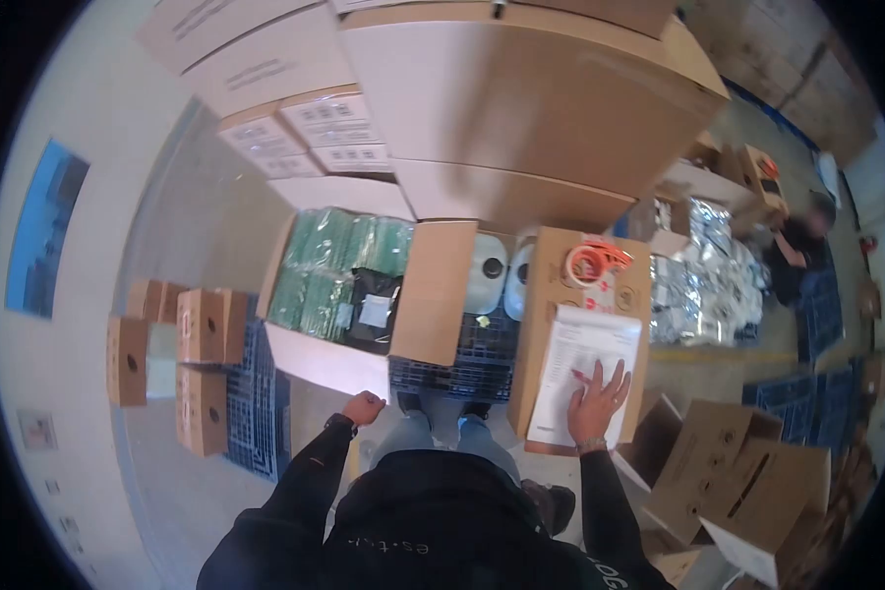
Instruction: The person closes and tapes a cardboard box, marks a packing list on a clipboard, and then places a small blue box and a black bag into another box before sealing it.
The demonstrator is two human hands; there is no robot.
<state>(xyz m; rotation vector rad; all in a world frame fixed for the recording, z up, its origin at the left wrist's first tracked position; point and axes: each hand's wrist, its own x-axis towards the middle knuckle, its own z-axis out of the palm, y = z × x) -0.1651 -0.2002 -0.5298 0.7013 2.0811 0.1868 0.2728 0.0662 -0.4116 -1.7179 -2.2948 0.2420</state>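
My right hand (596, 403) lies with spread fingers on a printed sheet (585, 352) on a clipboard, a red pen (581, 377) beside its fingertips. The clipboard rests on a closed carton (541, 295), below a tape dispenser (587, 264). My left hand (365, 407) is curled near the lower edge of an open carton (329, 359); whether it holds anything is hidden. Inside that carton are green plastic-wrapped packs (315, 285) and a black bag with a white label (374, 307).
White jugs (484, 275) stand between the cartons. Large boxes (531, 98) are stacked ahead. Small cartons (202, 413) stand by a blue pallet (256, 393) at left. Open boxes (718, 462) lie at lower right. Silver packs (708, 285) and another person (801, 251) are farther right.
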